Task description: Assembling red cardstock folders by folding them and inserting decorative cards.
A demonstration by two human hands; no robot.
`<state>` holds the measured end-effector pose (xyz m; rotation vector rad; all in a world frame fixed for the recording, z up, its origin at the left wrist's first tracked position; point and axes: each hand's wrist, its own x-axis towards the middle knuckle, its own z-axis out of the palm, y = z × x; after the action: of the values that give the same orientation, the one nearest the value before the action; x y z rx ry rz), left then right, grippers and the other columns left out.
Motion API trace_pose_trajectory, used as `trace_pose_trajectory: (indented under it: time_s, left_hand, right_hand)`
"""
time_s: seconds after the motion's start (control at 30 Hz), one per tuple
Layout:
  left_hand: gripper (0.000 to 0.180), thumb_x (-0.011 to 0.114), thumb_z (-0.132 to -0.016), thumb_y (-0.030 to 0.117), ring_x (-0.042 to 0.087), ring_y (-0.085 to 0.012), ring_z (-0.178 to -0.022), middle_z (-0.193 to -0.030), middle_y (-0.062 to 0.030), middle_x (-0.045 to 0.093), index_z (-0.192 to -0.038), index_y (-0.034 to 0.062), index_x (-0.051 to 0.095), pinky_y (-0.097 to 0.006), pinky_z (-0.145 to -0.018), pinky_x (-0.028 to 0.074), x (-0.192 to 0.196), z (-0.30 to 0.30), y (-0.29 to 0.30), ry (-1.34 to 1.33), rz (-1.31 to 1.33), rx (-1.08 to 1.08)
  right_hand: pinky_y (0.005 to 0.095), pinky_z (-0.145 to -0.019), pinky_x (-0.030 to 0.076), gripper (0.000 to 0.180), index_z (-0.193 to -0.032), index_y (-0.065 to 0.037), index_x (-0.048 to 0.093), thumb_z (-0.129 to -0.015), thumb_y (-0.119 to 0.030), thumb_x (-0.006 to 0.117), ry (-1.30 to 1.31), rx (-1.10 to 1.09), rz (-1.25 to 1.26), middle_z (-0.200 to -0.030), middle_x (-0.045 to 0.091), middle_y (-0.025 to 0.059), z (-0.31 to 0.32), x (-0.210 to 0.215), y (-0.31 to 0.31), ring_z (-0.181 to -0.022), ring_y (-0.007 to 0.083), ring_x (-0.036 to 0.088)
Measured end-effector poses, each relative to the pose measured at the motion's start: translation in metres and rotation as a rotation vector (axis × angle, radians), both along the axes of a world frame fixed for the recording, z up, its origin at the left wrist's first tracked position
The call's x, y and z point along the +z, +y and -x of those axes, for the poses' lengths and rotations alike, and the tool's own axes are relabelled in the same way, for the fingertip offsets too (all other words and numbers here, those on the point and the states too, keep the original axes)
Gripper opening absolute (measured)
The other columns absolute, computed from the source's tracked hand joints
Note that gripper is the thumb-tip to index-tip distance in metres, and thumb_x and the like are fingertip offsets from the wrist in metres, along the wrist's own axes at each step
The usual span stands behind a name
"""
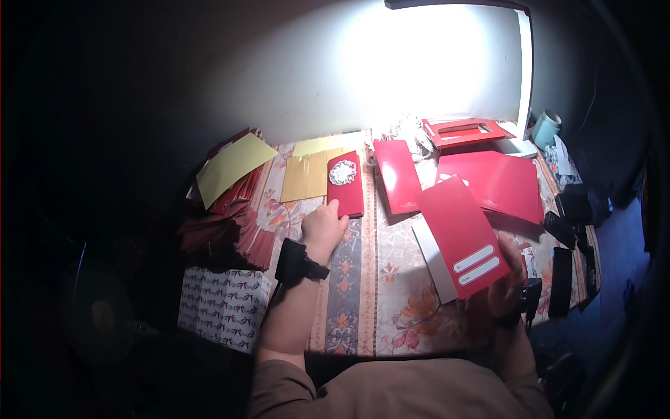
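The right hand (508, 279) grips a glossy red card envelope with white label strips (464, 237) by its lower corner, above the patterned tabletop (398, 293). It looks light, stiff, slippery; edges suit pinching. The left hand (322, 227), loosely curled, touches a red envelope with a white lace rosette (345, 183).

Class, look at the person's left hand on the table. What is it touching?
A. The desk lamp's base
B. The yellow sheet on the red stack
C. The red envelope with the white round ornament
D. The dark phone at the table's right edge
C: the left hand rests its fingertips on the lower edge of the red envelope with the white round ornament.
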<state>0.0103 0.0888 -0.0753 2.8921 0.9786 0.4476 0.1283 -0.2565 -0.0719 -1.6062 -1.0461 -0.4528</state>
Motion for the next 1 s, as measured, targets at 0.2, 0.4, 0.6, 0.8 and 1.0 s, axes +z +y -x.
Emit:
trace_pose_trajectory:
  time_s: [0.2, 0.4, 0.6, 0.8, 1.0]
  left_hand:
    - [0.037, 0.061, -0.078, 0.021, 0.064, -0.029, -0.07, -0.077, -0.0169, 0.064, -0.11, 0.004, 0.055, -0.04, -0.063, 0.049, 0.004, 0.013, -0.009, -0.311, 0.167, -0.03]
    - [0.022, 0.054, -0.087, 0.01, 0.047, -0.0062, -0.059, -0.064, 0.0003, 0.048, -0.107, 0.0003, 0.054, -0.024, -0.054, 0.04, 0.041, 0.041, -0.055, -0.538, 0.745, -0.172]
    - [0.033, 0.063, -0.087, 0.019, 0.041, -0.0065, -0.054, -0.058, 0.0027, 0.041, -0.115, 0.0029, 0.055, -0.025, -0.05, 0.037, 0.032, 0.044, -0.098, -0.312, 0.762, -0.43]
    - [0.032, 0.054, -0.087, 0.014, 0.045, -0.0089, -0.062, -0.07, 0.0004, 0.047, -0.117, 0.0026, 0.05, -0.024, -0.057, 0.039, 0.025, 0.048, -0.112, -0.328, 0.903, -0.401]
    - [0.033, 0.039, -0.076, -0.006, 0.044, -0.0082, -0.067, -0.085, -0.0033, 0.049, -0.106, 0.0063, 0.045, -0.02, -0.059, 0.038, 0.033, 0.048, -0.11, -0.478, 1.821, -0.326]
  right_hand:
    - [0.0384, -0.079, 0.053, 0.03, -0.113, 0.003, 0.057, -0.085, -0.009, 0.059, -0.057, 0.221, -0.027, -0.109, 0.06, 0.0216, 0.013, 0.023, 0.016, -0.094, 0.0336, 0.063]
    - [0.0332, -0.076, 0.054, 0.046, -0.119, -0.005, 0.056, -0.074, -0.012, 0.061, -0.415, 0.246, 0.426, -0.106, 0.056, 0.0139, 0.034, 0.021, 0.024, -0.098, 0.0275, 0.06]
    - [0.0406, -0.096, 0.04, 0.085, -0.137, -0.005, 0.038, -0.062, -0.021, 0.075, -0.322, 0.342, 0.62, -0.119, 0.048, 0.0164, 0.04, 0.028, 0.013, -0.114, 0.0304, 0.049]
    - [0.0413, -0.101, 0.036, 0.088, -0.138, 0.0, 0.031, -0.063, -0.015, 0.075, -0.098, 0.408, 0.572, -0.125, 0.045, 0.0197, 0.046, 0.04, 0.001, -0.119, 0.0341, 0.045]
    - [0.0416, -0.096, 0.042, 0.063, -0.125, -0.001, 0.044, -0.066, -0.001, 0.066, 0.008, 0.365, 0.521, -0.119, 0.052, 0.0201, 0.043, 0.064, -0.012, -0.112, 0.0349, 0.051]
